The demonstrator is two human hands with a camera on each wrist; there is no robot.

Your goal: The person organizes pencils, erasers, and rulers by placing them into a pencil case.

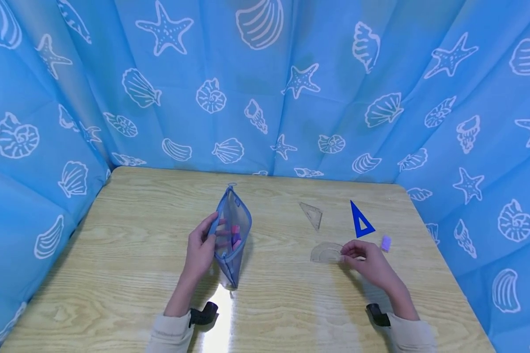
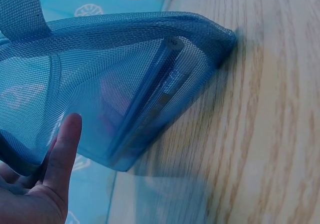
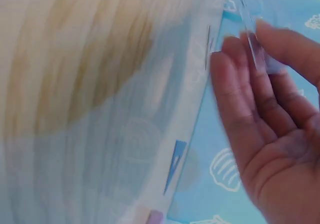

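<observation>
A blue mesh zip pouch (image 1: pixel 233 264) stands unzipped on the table, its mouth spread wide. My left hand (image 1: pixel 201 245) grips the pouch's left rim, the thumb outside and the other fingers within, seen through the mesh. Pink and purple items (image 1: pixel 236 235) lie inside; the left wrist view also shows long, clear strips (image 2: pixel 150 104) through the mesh, their kind unclear. Between thumb and fingers, my right hand (image 1: pixel 366 260) pinches a clear protractor (image 1: pixel 324 251) by its right end. In the right wrist view the protractor (image 3: pixel 250 29) appears edge-on, raised off the table.
Beyond the right hand lie a clear set square (image 1: pixel 311 214) and a blue set square (image 1: pixel 358 221). A purple eraser-like block (image 1: pixel 386 243) sits just right of that hand. Behind the wooden table (image 1: pixel 150 211) hangs a blue curtain (image 1: pixel 265 88) with shell prints.
</observation>
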